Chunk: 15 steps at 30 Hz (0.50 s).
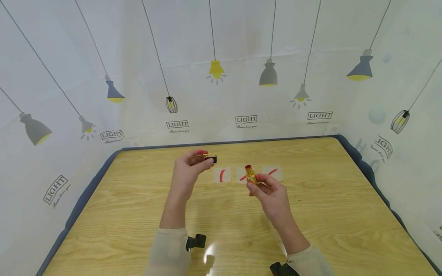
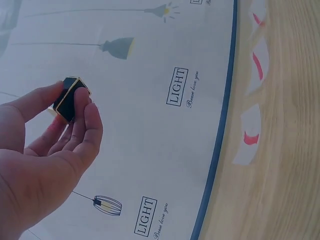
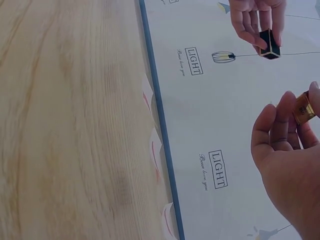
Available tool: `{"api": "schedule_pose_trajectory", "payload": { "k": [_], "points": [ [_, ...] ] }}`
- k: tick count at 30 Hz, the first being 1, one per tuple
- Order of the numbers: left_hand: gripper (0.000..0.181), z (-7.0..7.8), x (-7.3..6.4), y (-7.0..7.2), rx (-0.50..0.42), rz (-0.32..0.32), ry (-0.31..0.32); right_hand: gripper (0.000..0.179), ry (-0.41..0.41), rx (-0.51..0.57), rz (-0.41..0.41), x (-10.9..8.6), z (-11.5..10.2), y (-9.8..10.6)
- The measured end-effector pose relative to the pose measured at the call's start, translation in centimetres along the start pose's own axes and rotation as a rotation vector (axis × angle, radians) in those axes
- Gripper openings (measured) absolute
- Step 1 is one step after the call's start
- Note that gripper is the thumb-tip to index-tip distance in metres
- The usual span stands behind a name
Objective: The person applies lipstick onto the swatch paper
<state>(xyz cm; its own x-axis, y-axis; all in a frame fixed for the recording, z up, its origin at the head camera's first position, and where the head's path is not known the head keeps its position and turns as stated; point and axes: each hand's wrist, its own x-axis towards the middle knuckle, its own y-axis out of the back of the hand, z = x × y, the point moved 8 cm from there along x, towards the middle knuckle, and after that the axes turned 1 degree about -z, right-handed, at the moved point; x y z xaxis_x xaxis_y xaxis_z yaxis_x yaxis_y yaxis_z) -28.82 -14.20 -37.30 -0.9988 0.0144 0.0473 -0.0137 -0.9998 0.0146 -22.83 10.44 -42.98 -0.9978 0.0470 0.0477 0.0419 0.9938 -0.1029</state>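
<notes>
In my right hand (image 1: 274,195) I hold a gold lipstick (image 1: 251,176) upright, thumb and fingers pinching its lower part. Its red tip shows at the top, out of the tube. My left hand (image 1: 188,168) pinches a black lipstick cap (image 2: 69,100) with gold edges between thumb and fingers. The cap and the lipstick are apart, both raised above the table. Behind them lie paper pieces with red strokes: a left paper (image 1: 222,175), a middle one (image 1: 240,177) partly hidden by the lipstick, and a right paper (image 1: 274,172).
A wooden table (image 1: 121,207) with a dark blue edge (image 1: 228,142) spreads under both hands. White walls (image 1: 193,46) printed with lamps and lettering surround it on the far side and both flanks. Black straps with small devices (image 1: 198,241) sit on the wrists.
</notes>
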Motion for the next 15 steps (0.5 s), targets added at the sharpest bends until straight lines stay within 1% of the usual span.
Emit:
{"api": "schedule_pose_trajectory", "payload": {
  "k": [5, 7, 9, 11, 15],
  "points": [
    [0.039, 0.2, -1.3, -1.4, -0.019, -0.026, 0.032, 0.03, 0.004, 0.001, -0.01, -0.1, 0.0, 0.0],
    [0.04, 0.3, -1.7, -1.9, -0.025, -0.035, 0.032, 0.031, 0.007, 0.001, -0.013, -0.1, -0.1, 0.0],
    [0.038, 0.4, -2.1, -2.3, -0.028, -0.047, 0.017, 0.03, 0.009, 0.001, -0.014, -0.2, -0.1, 0.0],
    [0.037, 0.5, -2.3, -2.6, -0.021, -0.045, -0.003, 0.031, 0.01, 0.002, -0.014, -0.2, -0.2, -0.1],
    [0.037, 0.7, -2.8, -2.8, -0.019, -0.012, -0.051, 0.03, 0.01, 0.001, -0.011, -0.2, -0.3, -0.1]
  ]
}}
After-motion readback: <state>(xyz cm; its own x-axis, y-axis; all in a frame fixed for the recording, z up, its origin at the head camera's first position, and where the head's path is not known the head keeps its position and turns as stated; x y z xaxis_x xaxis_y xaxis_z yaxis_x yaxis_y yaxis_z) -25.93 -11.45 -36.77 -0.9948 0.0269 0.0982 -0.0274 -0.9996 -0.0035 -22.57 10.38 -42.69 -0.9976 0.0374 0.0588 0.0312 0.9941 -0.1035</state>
